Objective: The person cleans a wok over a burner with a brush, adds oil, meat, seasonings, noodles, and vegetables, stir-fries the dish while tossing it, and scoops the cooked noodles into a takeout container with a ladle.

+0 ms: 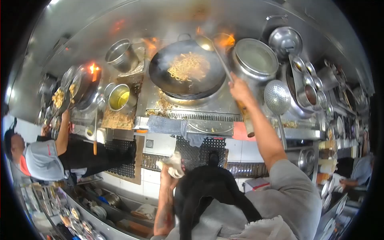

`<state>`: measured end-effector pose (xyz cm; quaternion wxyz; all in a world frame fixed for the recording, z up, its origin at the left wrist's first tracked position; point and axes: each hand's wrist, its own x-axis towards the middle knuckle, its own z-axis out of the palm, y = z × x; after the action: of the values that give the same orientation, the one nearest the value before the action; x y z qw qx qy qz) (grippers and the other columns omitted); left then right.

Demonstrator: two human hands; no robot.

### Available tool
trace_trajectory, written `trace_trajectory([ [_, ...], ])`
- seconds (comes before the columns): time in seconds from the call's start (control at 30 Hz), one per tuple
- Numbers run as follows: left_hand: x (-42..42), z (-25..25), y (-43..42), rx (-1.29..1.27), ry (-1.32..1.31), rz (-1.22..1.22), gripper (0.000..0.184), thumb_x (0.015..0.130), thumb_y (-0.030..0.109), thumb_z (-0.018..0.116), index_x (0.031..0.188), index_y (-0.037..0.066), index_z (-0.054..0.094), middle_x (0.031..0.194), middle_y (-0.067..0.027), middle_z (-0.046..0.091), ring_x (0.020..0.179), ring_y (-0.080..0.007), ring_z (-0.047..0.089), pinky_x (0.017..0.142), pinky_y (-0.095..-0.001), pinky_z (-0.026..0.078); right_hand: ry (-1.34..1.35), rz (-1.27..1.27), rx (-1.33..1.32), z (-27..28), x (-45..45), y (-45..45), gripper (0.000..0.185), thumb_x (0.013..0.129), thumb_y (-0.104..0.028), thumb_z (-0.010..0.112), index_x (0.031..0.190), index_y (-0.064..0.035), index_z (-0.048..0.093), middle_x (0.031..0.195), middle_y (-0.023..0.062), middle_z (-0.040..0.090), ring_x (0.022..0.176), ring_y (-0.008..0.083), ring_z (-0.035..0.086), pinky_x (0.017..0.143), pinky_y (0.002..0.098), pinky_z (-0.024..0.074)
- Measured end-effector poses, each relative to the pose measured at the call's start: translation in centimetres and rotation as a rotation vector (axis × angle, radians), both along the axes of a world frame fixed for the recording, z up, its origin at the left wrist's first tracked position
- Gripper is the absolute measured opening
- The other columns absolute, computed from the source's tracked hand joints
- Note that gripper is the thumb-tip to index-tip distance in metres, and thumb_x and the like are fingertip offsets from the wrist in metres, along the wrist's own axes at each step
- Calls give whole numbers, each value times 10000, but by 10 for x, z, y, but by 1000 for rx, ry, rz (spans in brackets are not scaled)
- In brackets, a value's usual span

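A large dark wok (162,72) with noodles (188,67) in it sits on the burner ahead. My right hand (239,88) is closed around the handle of a ladle (205,43), whose bowl is over the wok's upper right rim. Low in front of my body, my left hand (169,179) is closed on a bunched whitish cloth (174,165), apart from the wok. Flames (225,40) show behind the wok.
At right are a wide pot (256,57), a perforated skimmer (277,97) and seasoning containers (310,95). At left, a metal pot (119,97) holds yellow liquid. A co-worker (45,160) stands further left, holding a pan near flames.
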<state>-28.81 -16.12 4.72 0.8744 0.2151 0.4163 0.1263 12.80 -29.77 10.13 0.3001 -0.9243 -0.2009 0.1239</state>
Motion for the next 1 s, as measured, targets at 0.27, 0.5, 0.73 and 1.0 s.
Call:
trace_trajectory([
  [0.27,-100,-9,-24,359,-44,15,551,801,72,495,1340,-30,439,1142,-202,628,892,-263,652,728,-359,559,-655,39,227,-59,-110,-41,534,925,-77,522,1443,-100,396,1233,257,596,1110,421,585,958,452,443],
  [0.5,-249,5,-40,296,68,257,467,915,129,557,1301,-97,421,1147,-280,626,905,-339,683,743,-380,577,-352,-181,-436,-146,-205,-230,239,918,-206,547,954,14,630,822,234,666,721,402,657,616,497,495],
  [0.73,-431,-25,-85,279,-154,322,448,836,-20,504,1282,8,472,1044,-135,638,899,-209,671,683,-335,578,-603,524,-461,-144,-237,-62,329,902,-224,567,1141,-17,661,978,241,689,940,391,658,860,483,492],
  [1.0,-587,-75,-183,240,-79,751,447,799,1,543,1246,-12,518,1052,-111,653,844,-193,662,690,-335,578,1021,1546,-317,-52,-947,175,528,940,-323,627,1265,77,509,935,162,683,810,217,703,690,302,575],
])
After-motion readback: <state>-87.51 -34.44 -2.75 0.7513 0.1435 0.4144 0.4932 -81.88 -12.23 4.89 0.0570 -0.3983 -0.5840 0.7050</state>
